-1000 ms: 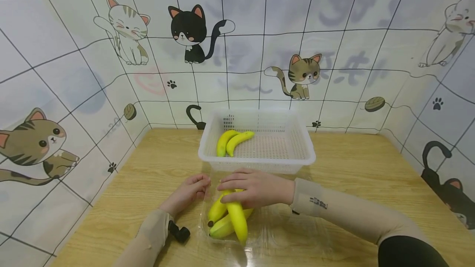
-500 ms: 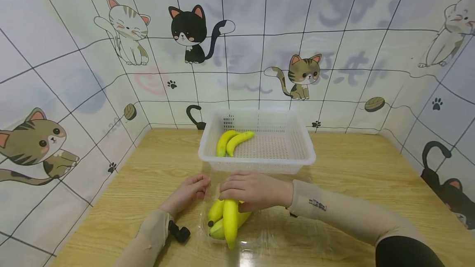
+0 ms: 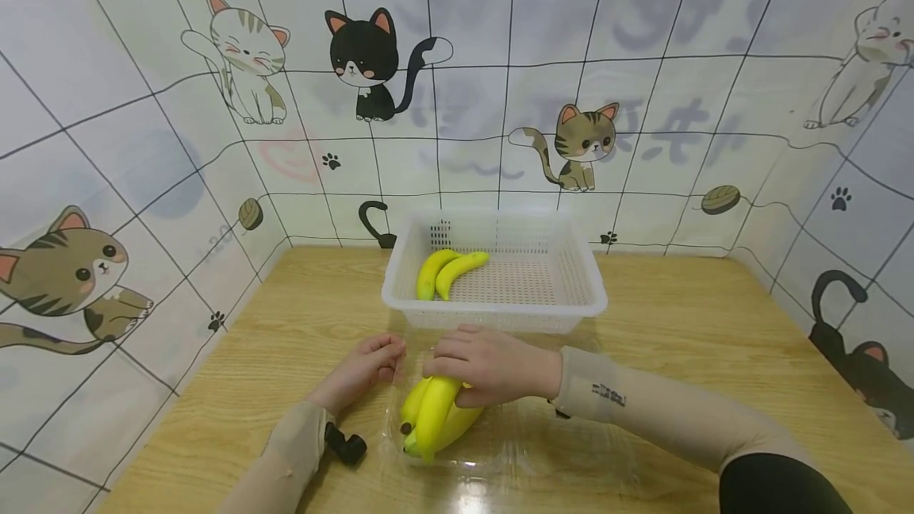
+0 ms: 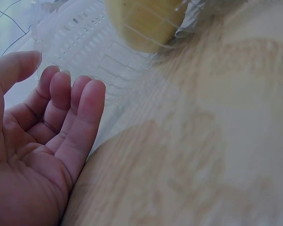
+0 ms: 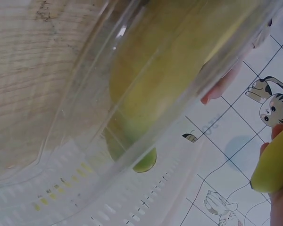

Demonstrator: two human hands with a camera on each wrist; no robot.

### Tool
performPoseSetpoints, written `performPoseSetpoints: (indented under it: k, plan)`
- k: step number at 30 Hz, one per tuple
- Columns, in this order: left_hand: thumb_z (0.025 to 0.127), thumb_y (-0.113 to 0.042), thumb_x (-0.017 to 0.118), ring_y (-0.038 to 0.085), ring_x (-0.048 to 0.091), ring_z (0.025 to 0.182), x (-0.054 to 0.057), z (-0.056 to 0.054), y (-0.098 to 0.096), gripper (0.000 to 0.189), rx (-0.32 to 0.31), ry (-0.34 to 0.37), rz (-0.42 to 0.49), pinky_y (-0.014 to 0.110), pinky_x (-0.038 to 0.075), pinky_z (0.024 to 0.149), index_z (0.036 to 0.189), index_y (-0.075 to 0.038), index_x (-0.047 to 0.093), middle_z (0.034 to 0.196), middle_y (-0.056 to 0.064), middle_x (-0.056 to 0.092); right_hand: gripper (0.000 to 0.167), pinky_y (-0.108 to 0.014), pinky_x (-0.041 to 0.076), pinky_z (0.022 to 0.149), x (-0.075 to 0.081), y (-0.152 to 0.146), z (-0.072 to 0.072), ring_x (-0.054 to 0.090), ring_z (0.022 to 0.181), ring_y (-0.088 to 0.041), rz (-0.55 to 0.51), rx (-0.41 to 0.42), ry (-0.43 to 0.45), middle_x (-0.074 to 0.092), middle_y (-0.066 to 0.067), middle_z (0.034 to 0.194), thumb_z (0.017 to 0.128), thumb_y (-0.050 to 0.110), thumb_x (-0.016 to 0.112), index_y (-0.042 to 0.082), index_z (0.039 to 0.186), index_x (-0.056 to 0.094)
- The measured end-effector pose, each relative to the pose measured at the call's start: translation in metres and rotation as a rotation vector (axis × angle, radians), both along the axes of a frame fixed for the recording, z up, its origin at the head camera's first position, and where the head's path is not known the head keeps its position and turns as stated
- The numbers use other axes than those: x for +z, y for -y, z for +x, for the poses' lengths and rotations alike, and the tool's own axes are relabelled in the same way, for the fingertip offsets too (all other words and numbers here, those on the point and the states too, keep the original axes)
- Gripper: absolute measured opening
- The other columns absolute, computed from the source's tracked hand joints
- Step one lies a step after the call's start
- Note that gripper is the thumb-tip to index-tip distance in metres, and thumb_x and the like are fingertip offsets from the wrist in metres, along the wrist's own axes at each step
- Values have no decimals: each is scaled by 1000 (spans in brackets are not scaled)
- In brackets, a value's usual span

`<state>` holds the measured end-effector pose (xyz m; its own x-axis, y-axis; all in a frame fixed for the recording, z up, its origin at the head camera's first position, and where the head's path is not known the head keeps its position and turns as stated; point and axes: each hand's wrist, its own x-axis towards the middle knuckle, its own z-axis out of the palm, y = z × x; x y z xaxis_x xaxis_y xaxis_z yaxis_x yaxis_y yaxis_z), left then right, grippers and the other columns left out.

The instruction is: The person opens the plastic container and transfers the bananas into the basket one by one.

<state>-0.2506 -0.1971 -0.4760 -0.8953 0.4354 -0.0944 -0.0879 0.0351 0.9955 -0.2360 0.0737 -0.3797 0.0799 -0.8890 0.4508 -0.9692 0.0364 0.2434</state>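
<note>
My right hand (image 3: 489,363) grips one end of a yellow banana (image 3: 434,419), whose other end tilts down toward me. Under it, more bananas (image 3: 462,421) lie in a clear plastic clamshell box (image 3: 493,443). The right wrist view shows the held banana (image 5: 276,162) at the right edge, and other bananas (image 5: 160,70) through the clear wall. By the box's left side rests my left hand (image 3: 367,365). Its fingers (image 4: 87,106) are loosely bent, thumb apart, fingertips close to the clear plastic, with nothing in the palm.
Behind the box stands a white perforated basket (image 3: 500,311) with two bananas (image 3: 457,276) at its left side. The wooden table (image 3: 685,324) meets a wall covering (image 3: 471,101) printed with cats. A small black device (image 3: 346,444) is at the left wrist.
The banana in my right hand has swung its near end leftward, over the other bananas, and drawn back slightly from the box's front edge. My left hand has stayed put.
</note>
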Motion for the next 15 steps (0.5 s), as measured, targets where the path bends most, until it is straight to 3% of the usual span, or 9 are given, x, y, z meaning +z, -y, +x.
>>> performPoseSetpoints:
  k: [8,15]
  plan:
    - [102,-25,51,14,55,74,0,0,0,32,-14,-12,3,29,50,70,104,7,52,83,3,55,45,-23,44,71,-4,0,-2,51,80,-12,19,-30,0,55,2,94,83,35,74,22,123,58]
    - [102,-25,50,13,55,74,0,0,0,22,-26,-20,11,28,50,70,99,-4,55,83,2,54,46,-24,46,73,-4,0,-2,53,83,-13,35,-47,-11,56,0,100,84,30,71,24,127,56]
